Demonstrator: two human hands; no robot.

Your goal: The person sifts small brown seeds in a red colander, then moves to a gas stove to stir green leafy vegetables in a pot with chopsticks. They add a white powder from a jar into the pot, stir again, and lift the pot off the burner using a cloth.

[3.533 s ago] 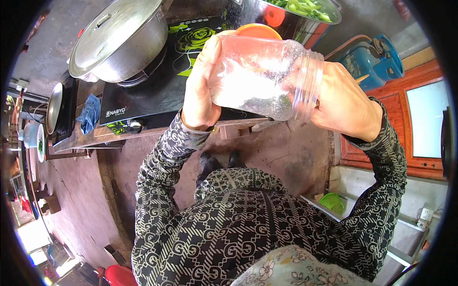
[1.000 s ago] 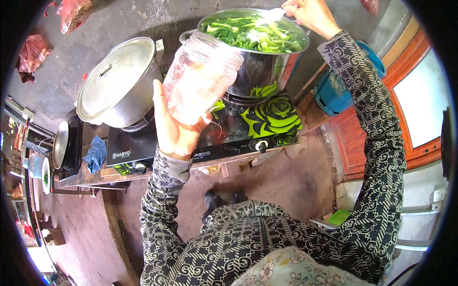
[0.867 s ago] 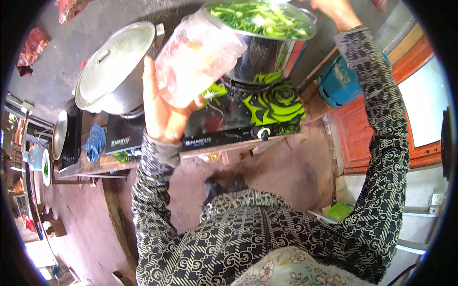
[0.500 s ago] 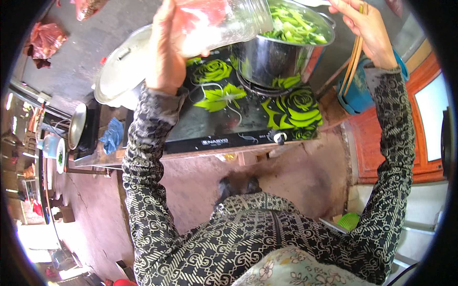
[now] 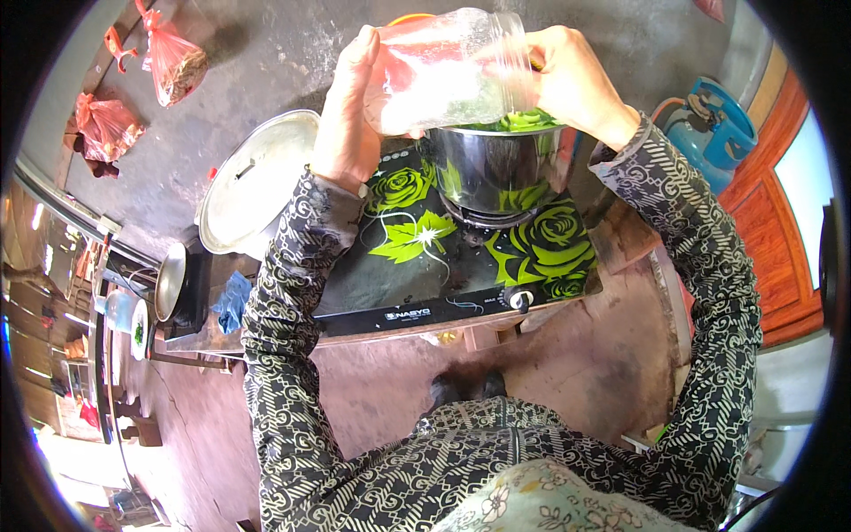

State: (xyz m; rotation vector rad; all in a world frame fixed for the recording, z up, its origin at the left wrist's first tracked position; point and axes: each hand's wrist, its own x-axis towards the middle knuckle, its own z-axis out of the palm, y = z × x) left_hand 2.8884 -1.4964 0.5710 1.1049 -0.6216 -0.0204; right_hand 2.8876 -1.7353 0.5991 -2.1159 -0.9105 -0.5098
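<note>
My left hand (image 5: pixel 347 133) is wrapped round the base end of a clear jar (image 5: pixel 443 75), which lies tilted on its side in the air with its mouth to the right. Pinkish red colour shows through its wall. At the mouth is my right hand (image 5: pixel 576 80), its fingers bent in and partly hidden by the rim; what they hold I cannot make out. Just below the jar stands a steel pot (image 5: pixel 483 168) on a burner. Chopped green leaves (image 5: pixel 532 121) show at the pot's top, the rest covered by the jar and hand.
The pot sits on a black gas stove (image 5: pixel 390 284) with green flower prints. Left of it leans a pot lid (image 5: pixel 253 182); farther left are a crumpled blue bag (image 5: pixel 232 301) and a pan (image 5: pixel 170 282). Red plastic bags (image 5: pixel 173 62) lie far left; a blue gas cylinder (image 5: pixel 709 142) stands right.
My right hand has come left and down from beyond the pot to the jar's mouth. The chopsticks and white utensil it held no longer show clearly. The jar has shifted slightly right.
</note>
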